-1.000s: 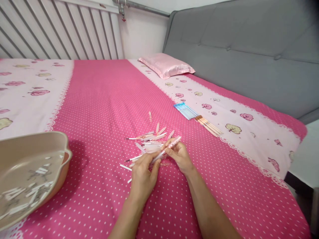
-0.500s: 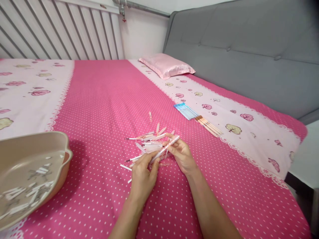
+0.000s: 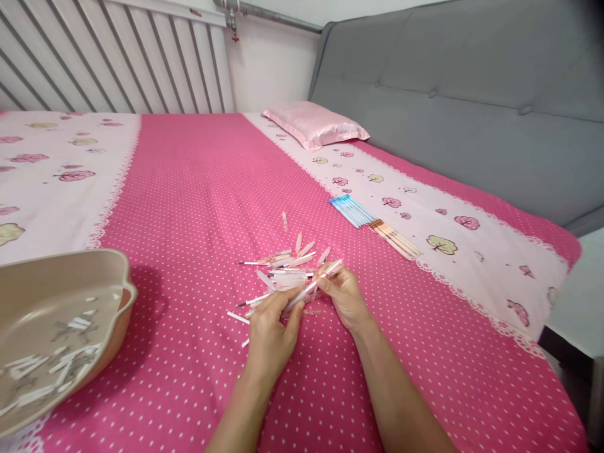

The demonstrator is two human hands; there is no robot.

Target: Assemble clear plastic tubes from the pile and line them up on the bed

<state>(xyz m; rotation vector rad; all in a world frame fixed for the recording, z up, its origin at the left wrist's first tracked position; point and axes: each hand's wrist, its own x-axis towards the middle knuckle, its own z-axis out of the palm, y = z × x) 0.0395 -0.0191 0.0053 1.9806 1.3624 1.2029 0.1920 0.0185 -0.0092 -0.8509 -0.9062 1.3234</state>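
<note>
Between both hands a pale pink-and-white pen (image 3: 306, 291) is held aslant, its upper end pointing away to the right. My left hand (image 3: 272, 324) pinches the lower end between thumb and fingers. Near the upper end, my right hand (image 3: 345, 296) is closed on the same pen, thumb on top. Just beyond the hands lies a loose heap of pen parts (image 3: 290, 277): clear pinkish barrels, caps and white refills with dark tips. Part of the heap is hidden by my hands.
A beige basin (image 3: 106, 267) holding small white pieces stands at the left. Rows of blue pens (image 3: 353, 211) and peach pens (image 3: 395, 238) lie at the right on the pink dotted bedspread (image 3: 198, 176). Farther back are a pink pillow (image 3: 314, 123) and a grey headboard (image 3: 453, 94).
The fingers of my right hand have curled in closer around the pen's upper end. My left hand has hardly moved.
</note>
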